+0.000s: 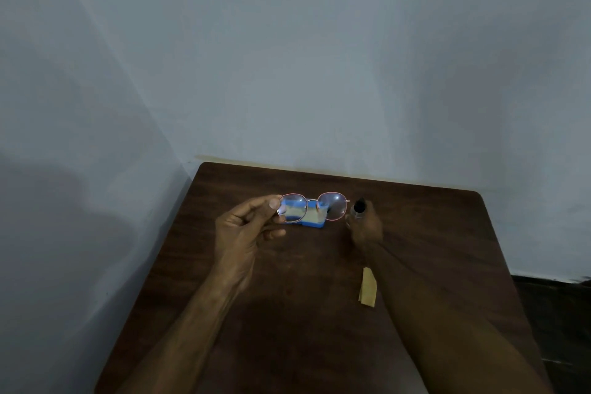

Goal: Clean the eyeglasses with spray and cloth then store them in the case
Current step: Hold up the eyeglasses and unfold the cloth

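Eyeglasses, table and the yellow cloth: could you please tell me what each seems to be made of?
The eyeglasses: thin pinkish wire rims, probably metal; lenses clear and glossy, showing reflections. The table: dark brown with visible grain, wood or wood-look laminate, matte. The cloth: pale yellow, folded flat, likely soft fabric; weave not visible.

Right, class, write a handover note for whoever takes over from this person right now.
Left hand pinches the glasses by the rim of one lens, above the table.
Right hand grips the spray bottle beside the other lens.
The blue case lies on the table behind the glasses; the yellow cloth lies by the right forearm, untouched.
Done: glasses and spray bottle in hand. Whether any spray has landed cannot be told.
Left: spray, wipe with the cloth, put the glasses in the case.
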Available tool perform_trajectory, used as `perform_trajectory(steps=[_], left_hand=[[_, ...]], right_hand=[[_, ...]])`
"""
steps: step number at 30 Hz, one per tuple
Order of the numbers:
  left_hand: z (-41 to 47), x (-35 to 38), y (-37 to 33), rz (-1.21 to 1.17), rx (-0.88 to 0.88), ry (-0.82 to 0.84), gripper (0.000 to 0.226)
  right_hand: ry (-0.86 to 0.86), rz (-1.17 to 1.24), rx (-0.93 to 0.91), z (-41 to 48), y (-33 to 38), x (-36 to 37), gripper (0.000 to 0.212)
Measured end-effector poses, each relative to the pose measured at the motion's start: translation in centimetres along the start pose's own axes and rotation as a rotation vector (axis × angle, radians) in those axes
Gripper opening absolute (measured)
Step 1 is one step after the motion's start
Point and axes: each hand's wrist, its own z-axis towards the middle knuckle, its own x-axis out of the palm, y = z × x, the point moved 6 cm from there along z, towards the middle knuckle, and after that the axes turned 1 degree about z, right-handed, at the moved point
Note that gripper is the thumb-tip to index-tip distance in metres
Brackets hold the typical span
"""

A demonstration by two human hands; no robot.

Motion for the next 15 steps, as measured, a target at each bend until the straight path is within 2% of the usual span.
perform_trajectory(steps=[4,10,15], left_hand=[[-0.2,0.3,-0.1,0.006,-0.004,0.003,0.029],[-0.3,-0.3,0.0,-0.022,-0.026,-0.032,0.013],[-0.5,-0.9,-0.2,-0.085,-0.036,-0.072,0.013]], right_hand=[[-0.008,0.048,-0.026,-0.9,0.3,-0.6,0.038],[-0.049,0.150,-0.191,-4.1,3.4,-3.3,0.022],[-0.016,0.234,-0.271,-7.1,6.2,-5.7,0.032]])
